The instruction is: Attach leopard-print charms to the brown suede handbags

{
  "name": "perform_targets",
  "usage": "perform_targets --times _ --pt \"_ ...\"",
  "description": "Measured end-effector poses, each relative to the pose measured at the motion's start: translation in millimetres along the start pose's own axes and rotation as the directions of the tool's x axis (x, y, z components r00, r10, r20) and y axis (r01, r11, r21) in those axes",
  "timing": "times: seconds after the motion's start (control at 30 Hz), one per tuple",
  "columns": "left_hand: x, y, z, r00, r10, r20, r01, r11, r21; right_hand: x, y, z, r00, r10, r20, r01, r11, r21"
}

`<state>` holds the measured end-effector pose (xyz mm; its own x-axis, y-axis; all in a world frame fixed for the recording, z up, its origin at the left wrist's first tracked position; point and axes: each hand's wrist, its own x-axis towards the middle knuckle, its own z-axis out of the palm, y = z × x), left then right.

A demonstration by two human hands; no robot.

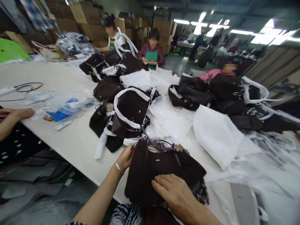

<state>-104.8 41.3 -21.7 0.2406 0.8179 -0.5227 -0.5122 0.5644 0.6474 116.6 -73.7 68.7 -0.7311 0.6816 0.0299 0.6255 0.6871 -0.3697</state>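
A dark brown handbag (161,165) stands at the table's near edge, in front of my body. Its strap and a patterned piece lie over the top opening. My left hand (126,157), with a bracelet at the wrist, grips the bag's upper left side; some of its fingers are hidden behind the bag. Flat against the bag's front lies my right hand (174,190), its fingers stretched out. Just beyond is another brown bag (133,107) with its handle wrapped in white, touching other bags in a pile.
White sheets (217,134) and clear plastic cover the right side. More brown bags (211,90) are heaped there. At left are a blue plastic piece (61,115) and another person's hand (24,113). Co-workers (152,51) sit across the table (79,150). A grey device (245,203) stands near right.
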Motion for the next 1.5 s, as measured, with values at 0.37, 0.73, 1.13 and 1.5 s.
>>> perform_targets --times 0.37,0.73,1.13,1.5 --pt "-36 -50 -87.7 0.955 -0.119 -0.272 0.124 0.992 -0.001 -20 38 57 0.917 0.373 0.144 -0.398 0.823 0.404" --pt "-33 -60 -68.1 0.973 0.010 -0.232 0.069 0.942 0.328 -57 139 75 0.333 0.940 0.072 -0.906 0.298 0.299" --pt "-32 -63 -76.2 0.960 -0.028 -0.279 0.083 0.979 0.188 -49 147 74 0.329 0.913 0.240 -0.878 0.203 0.433" --pt "-78 4 -43.2 0.945 0.049 -0.323 0.016 0.980 0.197 -45 109 -1 0.413 0.900 0.138 -0.501 0.099 0.860"
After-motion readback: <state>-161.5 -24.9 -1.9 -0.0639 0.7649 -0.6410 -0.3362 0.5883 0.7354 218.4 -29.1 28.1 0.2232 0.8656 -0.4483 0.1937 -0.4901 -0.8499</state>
